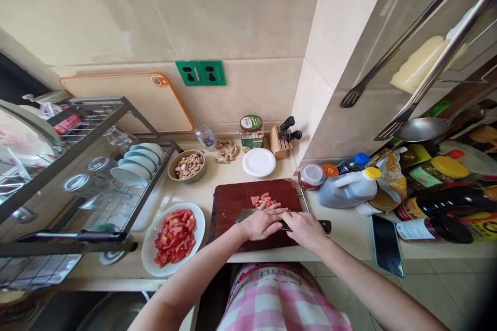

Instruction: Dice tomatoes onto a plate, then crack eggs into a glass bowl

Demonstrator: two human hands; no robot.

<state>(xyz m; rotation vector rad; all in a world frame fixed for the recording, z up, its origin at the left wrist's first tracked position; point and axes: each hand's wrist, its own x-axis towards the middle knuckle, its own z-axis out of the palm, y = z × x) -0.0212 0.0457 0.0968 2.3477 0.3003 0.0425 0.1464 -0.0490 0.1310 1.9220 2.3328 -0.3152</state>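
Note:
A kitchen knife (247, 214) lies low across the dark red-brown cutting board (229, 201), its black handle end sticking out to the right. My right hand (305, 227) is closed around the handle; its fingers are partly hidden. My left hand (266, 222) stretches its fingers over the blade, their tips close to my right hand. Whatever is under these fingers cannot be seen. Just beyond them sit small chopped tomato pieces (264, 199) on the board. To the left, a white plate (146, 251) holds a heap of cut tomato (176, 238).
Behind the board stand a white dish (259, 162), a knife block (280, 142), ginger (227, 151) and a bowl (187, 176) of garlic. A dish rack (128, 106) fills the left. Bottles, a jug (345, 189) and a phone (387, 244) line the right; spatulas (353, 95) hang above.

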